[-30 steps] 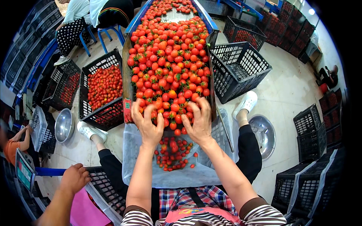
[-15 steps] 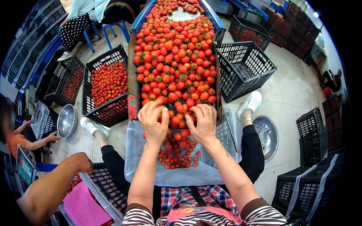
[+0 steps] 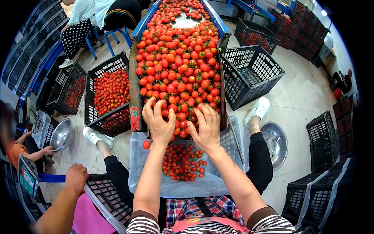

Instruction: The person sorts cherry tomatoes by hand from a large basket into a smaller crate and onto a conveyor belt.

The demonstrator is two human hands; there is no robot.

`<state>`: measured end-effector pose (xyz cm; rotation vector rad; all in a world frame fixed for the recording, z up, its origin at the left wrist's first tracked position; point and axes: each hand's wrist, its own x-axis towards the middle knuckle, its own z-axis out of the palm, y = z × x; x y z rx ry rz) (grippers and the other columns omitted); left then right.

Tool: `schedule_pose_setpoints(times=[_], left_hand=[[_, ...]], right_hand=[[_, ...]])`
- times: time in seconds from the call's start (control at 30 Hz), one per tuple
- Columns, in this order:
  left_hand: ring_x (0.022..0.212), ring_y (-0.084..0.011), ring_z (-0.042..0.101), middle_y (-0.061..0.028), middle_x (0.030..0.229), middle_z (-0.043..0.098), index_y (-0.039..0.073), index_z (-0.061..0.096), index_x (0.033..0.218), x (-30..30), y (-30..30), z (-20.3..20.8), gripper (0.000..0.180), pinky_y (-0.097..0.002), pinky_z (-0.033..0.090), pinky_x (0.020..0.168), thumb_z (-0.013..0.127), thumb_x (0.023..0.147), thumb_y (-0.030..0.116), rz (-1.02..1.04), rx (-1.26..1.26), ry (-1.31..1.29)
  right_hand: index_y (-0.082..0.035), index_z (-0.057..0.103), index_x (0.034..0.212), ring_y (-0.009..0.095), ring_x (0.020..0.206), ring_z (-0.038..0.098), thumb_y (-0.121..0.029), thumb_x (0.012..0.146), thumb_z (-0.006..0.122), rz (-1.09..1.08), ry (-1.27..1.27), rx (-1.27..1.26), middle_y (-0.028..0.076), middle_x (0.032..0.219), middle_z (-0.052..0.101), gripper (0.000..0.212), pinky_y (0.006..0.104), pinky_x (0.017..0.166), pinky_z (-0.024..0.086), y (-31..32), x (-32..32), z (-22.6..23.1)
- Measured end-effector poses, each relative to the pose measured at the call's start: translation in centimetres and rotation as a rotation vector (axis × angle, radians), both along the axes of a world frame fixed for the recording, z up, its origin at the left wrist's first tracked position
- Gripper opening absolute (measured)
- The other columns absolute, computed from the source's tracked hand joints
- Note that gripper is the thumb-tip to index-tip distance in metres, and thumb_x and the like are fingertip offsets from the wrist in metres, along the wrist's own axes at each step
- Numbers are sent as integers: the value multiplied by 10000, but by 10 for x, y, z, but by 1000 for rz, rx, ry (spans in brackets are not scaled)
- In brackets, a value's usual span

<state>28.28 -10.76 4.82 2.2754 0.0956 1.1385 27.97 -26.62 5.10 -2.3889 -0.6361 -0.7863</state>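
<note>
Red cherry tomatoes (image 3: 177, 66), some with green stems, fill the sloping metal chute (image 3: 134, 93) in front of me. At its near lip, my left hand (image 3: 159, 124) rests on the tomatoes with fingers spread and bent. Opposite it, my right hand (image 3: 207, 126) is also open, its fingertips among the fruit. Several tomatoes lie in the gap between the two hands. Below the lip, a container lined with translucent white sheeting (image 3: 156, 183) holds a heap of tomatoes (image 3: 181, 165). One single tomato (image 3: 146, 144) shows beside my left wrist.
A black crate of tomatoes (image 3: 111, 87) stands left of the chute, another black crate (image 3: 251, 74) to its right. Metal basins (image 3: 278, 146) lie on both sides. At lower left, a co-worker's hand (image 3: 76, 177) is at a lined crate with a pink sheet (image 3: 91, 214).
My fingers have spread apart and reached slightly farther up into the tomatoes. Fruit between my hands has shifted. The co-worker's arm at lower left has drawn back, and the left basin has tilted.
</note>
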Motion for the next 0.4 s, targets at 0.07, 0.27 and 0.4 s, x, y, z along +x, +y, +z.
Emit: schedule_pose_setpoints(times=[0.07, 0.27, 0.4], left_hand=[[1153, -319, 417, -99, 1227, 476, 120, 565, 1113, 4, 2, 9, 383, -446, 291, 987, 676, 755, 198, 15, 120, 79], [1220, -330, 374, -109, 1285, 451, 123, 573, 1131, -16, 9, -5, 414, -471, 255, 1021, 672, 739, 215, -158, 156, 195], [1237, -343, 345, -130, 1291, 418, 118, 538, 1144, -23, 13, -9, 450, -465, 256, 1020, 670, 722, 202, -135, 16, 119]], right_hand=[[-38, 531, 1146, 325, 1178, 377, -277, 812, 616, 19, 85, -12, 141, 1217, 439, 419, 441, 994, 293, -2, 0, -3], [-37, 529, 1121, 327, 1135, 397, -242, 802, 624, -75, -36, -96, 149, 1154, 473, 390, 445, 959, 310, 1, 6, 0], [-53, 490, 1224, 337, 1216, 348, -294, 800, 632, 65, 148, -51, 142, 1254, 442, 507, 441, 1016, 267, -7, 3, -7]])
